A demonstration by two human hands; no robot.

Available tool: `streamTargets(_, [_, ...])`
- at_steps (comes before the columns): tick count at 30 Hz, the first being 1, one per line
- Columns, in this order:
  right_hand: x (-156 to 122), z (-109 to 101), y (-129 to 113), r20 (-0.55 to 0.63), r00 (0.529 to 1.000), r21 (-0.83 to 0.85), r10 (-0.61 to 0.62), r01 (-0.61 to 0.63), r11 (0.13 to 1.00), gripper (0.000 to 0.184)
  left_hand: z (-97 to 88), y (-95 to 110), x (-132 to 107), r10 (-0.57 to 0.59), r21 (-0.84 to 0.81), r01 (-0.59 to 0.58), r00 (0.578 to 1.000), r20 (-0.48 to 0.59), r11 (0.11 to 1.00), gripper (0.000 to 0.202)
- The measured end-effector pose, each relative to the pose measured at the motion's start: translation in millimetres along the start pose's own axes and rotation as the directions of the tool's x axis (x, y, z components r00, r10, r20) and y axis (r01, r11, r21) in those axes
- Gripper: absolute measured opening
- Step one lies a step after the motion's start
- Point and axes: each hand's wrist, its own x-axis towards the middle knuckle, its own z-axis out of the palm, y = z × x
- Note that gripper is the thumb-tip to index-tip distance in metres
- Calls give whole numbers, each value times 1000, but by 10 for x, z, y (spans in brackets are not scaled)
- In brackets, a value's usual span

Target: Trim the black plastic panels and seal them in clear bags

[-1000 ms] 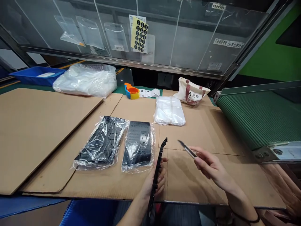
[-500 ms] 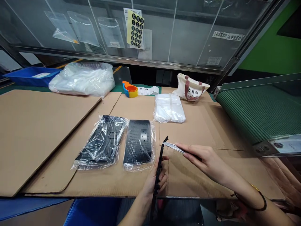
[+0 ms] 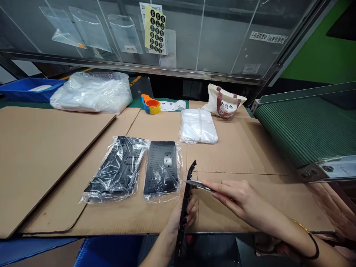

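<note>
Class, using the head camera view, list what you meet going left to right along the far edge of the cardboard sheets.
Blue plastic tray → clear bag of white plastic → tape dispenser → printed paper strip → canvas tote bag → green conveyor belt

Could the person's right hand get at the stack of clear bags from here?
Probably yes: the right hand holds a small blade, but only cardboard lies between it and the clear bags.

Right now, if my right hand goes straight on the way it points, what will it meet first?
The metal blade in your right hand points at the black plastic strip in your left hand. It would probably meet that first, though depth is unclear.
</note>
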Motion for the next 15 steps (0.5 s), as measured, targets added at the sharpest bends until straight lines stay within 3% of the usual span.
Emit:
streamTargets(7, [67, -42, 78, -82, 995, -23, 62, -64, 998, 39, 50, 27, -21, 30, 32, -29, 999, -16, 999, 38])
streamTargets(15, [48, -49, 65, -95, 995, -66, 15, -21, 998, 38, 77, 34, -32, 25, 70, -21, 998, -57, 997, 38])
